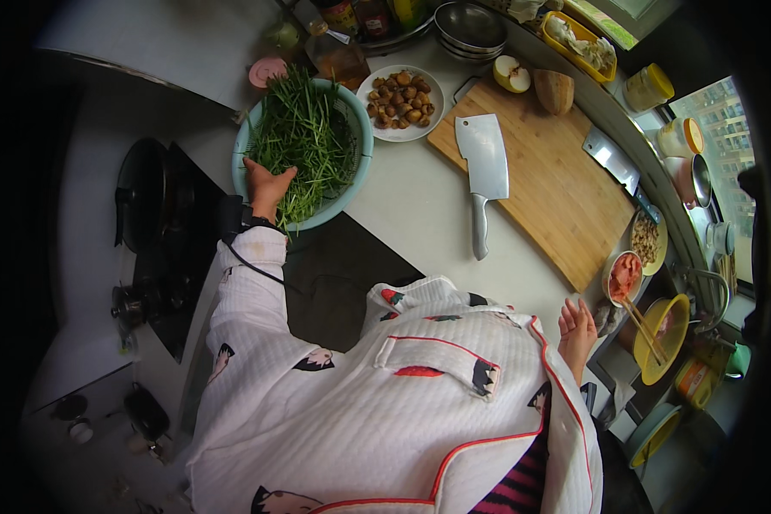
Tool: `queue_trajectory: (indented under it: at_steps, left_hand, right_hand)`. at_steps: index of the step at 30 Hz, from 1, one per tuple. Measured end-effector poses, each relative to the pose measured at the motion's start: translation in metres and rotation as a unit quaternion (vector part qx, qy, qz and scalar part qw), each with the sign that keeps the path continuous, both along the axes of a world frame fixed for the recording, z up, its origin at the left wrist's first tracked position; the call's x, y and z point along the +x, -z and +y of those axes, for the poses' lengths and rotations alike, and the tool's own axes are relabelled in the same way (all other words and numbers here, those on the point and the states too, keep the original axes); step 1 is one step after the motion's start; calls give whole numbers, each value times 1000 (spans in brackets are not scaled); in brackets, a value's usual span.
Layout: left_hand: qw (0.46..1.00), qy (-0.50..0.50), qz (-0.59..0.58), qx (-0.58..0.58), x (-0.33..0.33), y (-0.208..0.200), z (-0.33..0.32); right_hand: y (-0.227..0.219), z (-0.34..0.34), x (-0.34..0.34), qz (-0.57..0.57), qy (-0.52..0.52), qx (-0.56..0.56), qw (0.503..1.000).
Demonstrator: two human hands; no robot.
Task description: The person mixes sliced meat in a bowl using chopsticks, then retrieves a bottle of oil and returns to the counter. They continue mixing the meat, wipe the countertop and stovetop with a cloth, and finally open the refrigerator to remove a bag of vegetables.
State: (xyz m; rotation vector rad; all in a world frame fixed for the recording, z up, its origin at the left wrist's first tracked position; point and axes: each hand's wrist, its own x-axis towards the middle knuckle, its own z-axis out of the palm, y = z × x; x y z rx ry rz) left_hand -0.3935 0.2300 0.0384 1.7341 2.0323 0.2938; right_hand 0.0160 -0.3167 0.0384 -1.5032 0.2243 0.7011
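Observation:
At the left, my left hand [270, 187] reaches over the near rim of a light blue basin with a perforated wall [361, 163]. Its thumb and forefinger curl into long leafy greens [304, 128] piled inside; the other fingers are hidden. A dark band with a cord circles that wrist. Low on the right, my right hand [577, 330] is held empty beside the counter edge, fingers stretched and slightly bent. Close to it sits a bowl of pinkish-red meat [625, 276] with wooden chopsticks [645, 330] leaning across toward a yellow basin [670, 343].
A cleaver [486, 158] lies on the wooden board [544, 163], its handle over the counter. A second knife [612, 160], a halved apple-like fruit [511, 74] and a brown piece of produce [554, 91] rest there too. Mushroom-like pieces fill a white plate [401, 103]. A stove with pans [146, 193] stands left.

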Motion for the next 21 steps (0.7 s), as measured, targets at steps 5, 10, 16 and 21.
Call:
queue_trajectory:
  at_steps: [5, 10, 16, 21]
  left_hand:
    - [981, -64, -165, 73, -1, 4, 10]
    - [930, -84, -333, 131, 6, -40, -2]
    - [897, -59, -382, 215, 3, -86, -5]
    - [866, -28, -437, 239, 19, -110, -13]
  right_hand:
    - [4, -1, -4, 2, -4, -4, 1000]
    - [2, -1, -6, -1, -2, -12, 1000]
    - [-1, 4, -7, 4, -16, -13, 1000]
    - [0, 4, -7, 16, -23, -14, 1000]
